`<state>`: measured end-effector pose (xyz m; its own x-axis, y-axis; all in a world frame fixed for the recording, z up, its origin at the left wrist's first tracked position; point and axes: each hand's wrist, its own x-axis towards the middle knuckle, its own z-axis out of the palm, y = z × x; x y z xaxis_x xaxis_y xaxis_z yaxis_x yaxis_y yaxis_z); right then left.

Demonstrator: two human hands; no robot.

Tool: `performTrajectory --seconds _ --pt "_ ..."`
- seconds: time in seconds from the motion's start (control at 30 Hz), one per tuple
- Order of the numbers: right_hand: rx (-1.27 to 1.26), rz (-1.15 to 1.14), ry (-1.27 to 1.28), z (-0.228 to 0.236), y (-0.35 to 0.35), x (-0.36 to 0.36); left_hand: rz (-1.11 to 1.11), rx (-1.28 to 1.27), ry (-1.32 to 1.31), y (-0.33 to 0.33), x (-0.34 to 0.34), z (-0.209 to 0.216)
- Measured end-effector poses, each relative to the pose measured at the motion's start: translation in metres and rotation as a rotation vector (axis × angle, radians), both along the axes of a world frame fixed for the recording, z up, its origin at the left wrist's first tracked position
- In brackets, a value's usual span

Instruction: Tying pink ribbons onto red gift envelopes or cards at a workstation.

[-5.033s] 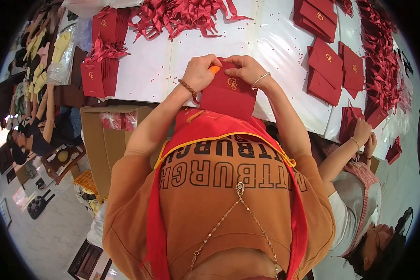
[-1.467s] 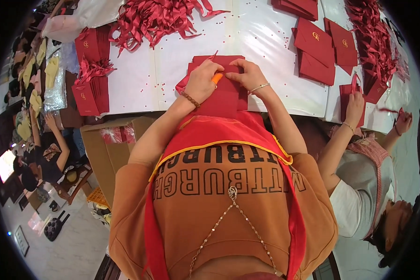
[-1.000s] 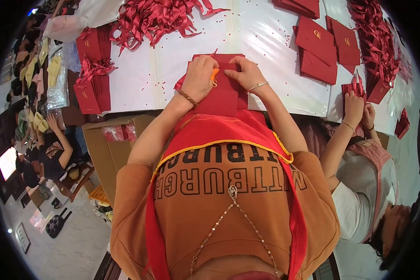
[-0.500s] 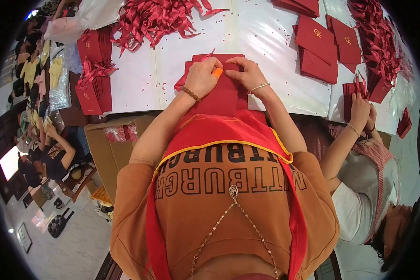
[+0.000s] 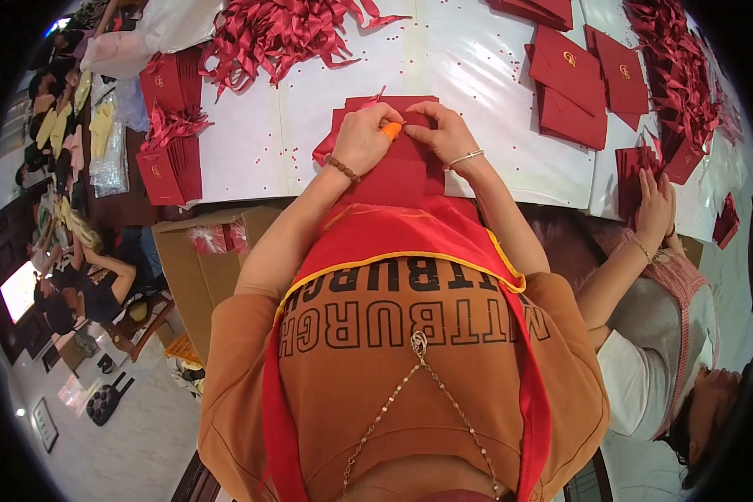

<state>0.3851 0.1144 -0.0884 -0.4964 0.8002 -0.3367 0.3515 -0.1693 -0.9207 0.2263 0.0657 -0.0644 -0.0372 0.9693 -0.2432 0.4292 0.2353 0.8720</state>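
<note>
Red paper bags [image 5: 397, 186] lie stacked on the table's near edge in front of me, one hanging toward my lap. Above them my left hand [image 5: 366, 138] is closed in a pinch, an orange cover [image 5: 391, 130] on its thumb. Facing it, my right hand [image 5: 445, 135] pinches with thumb and index finger, close to the left fingertips at the top bag's middle. What lies between the fingertips is too small to make out. A red ribbon end [image 5: 381, 92] sticks up just beyond my left hand.
A heap of red ribbons [image 5: 280, 42] lies at the back left, beside standing bags [image 5: 163, 176]. Finished-looking bags [image 5: 571, 75] lie at the right. A co-worker's hands [image 5: 657, 205] rest at a bag on the right. A cardboard box [image 5: 197, 276] stands below the table's left.
My hands stay nearly in place, with only a tiny shift of the fingers. The co-worker's hand at right now lies flatter, fingers stretched over the bag.
</note>
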Motion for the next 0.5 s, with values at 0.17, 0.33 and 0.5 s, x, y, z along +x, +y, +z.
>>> performTrajectory --seconds 0.17,0.33,0.5 --pt "-0.019 -0.015 0.045 0.003 -0.002 0.0 0.031 0.015 0.075 0.0 0.002 0.005" --pt "-0.059 -0.021 0.018 0.01 -0.002 0.001 0.014 0.216 0.265 -0.005 0.004 0.003" --pt "-0.039 -0.037 0.071 0.008 -0.004 0.002 -0.018 0.222 0.304 -0.003 0.004 0.005"
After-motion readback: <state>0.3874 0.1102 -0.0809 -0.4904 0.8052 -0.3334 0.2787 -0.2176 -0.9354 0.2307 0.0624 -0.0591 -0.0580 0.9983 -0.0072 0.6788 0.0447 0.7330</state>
